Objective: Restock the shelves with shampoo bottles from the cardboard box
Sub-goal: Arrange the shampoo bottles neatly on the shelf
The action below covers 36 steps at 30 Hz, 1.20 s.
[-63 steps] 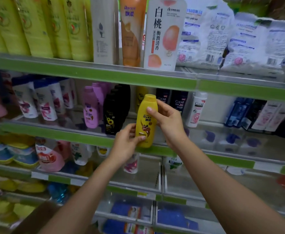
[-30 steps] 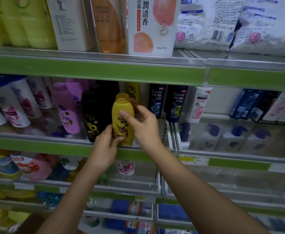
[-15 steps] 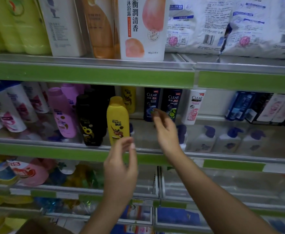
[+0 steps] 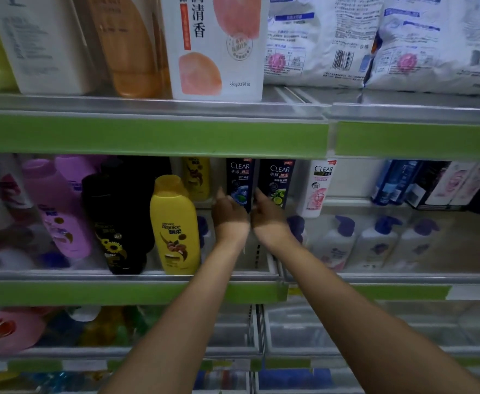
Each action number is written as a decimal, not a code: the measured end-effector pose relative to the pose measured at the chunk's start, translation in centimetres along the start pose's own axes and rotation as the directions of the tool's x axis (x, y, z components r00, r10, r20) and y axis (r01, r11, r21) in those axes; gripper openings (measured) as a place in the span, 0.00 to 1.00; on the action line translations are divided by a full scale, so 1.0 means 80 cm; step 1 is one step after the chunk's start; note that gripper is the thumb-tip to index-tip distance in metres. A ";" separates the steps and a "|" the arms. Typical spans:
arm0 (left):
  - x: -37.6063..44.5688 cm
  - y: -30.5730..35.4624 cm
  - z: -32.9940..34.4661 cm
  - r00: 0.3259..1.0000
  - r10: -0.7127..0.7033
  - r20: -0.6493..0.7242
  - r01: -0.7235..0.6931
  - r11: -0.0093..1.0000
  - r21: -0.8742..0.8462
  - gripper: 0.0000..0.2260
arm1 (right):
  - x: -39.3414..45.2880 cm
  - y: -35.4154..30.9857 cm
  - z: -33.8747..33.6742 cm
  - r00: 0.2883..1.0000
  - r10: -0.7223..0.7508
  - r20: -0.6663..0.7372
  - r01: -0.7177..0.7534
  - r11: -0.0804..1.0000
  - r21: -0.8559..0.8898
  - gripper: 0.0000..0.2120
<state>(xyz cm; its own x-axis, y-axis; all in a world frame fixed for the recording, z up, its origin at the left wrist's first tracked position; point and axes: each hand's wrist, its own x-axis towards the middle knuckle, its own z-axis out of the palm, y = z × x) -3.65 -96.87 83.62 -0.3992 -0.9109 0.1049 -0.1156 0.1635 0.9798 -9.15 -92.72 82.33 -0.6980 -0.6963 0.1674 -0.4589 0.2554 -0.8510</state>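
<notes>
The yellow Rejoice shampoo bottle stands upright at the front of the middle shelf, free of both hands. Another yellow bottle stands behind it. My left hand and my right hand reach side by side deep into the shelf. They touch the lower parts of two dark CLEAR bottles at the back. Their fingers are hidden behind the backs of the hands, so the grip cannot be made out. The cardboard box is out of view.
Next to the yellow bottle stand a black sunflower bottle and a pink bottle. A white CLEAR bottle and white pump bottles stand to the right. The upper shelf holds tall bottles and white bags.
Both hands let go of the yellow bottle after setting it on the shelf front. They moved right and deeper, up to the dark CLEAR bottles. The camera came closer.
</notes>
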 end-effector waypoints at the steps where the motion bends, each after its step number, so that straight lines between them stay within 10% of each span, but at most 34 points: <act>1: 0.007 -0.002 0.004 1.000 -0.001 -0.002 0.001 1.000 -0.005 0.19 | 0.000 -0.005 -0.002 1.000 -0.007 0.002 0.007 0.999 -0.037 0.24; 16: -0.018 -0.010 -0.021 0.994 0.036 0.100 -0.023 0.991 -0.130 0.14 | -0.027 0.008 -0.017 0.995 -0.097 -0.016 0.095 0.992 -0.089 0.18; 23: -0.074 -0.006 -0.052 0.995 0.065 0.082 -0.072 0.994 0.087 0.14 | -0.075 0.010 -0.035 1.000 -0.011 0.010 0.007 0.938 0.347 0.15; 36: -0.138 -0.003 -0.090 0.975 0.120 0.188 -0.168 0.950 0.262 0.16 | -0.139 0.004 -0.049 0.999 -0.041 0.024 0.030 0.937 0.348 0.16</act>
<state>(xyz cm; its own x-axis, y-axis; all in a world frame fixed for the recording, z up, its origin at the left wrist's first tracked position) 7.33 -89.58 83.44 -0.5736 -0.7972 0.1883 -0.2810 0.4074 0.8690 -3.69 -82.31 82.17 -0.6653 -0.7219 0.1901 -0.2593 -0.0154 -0.9657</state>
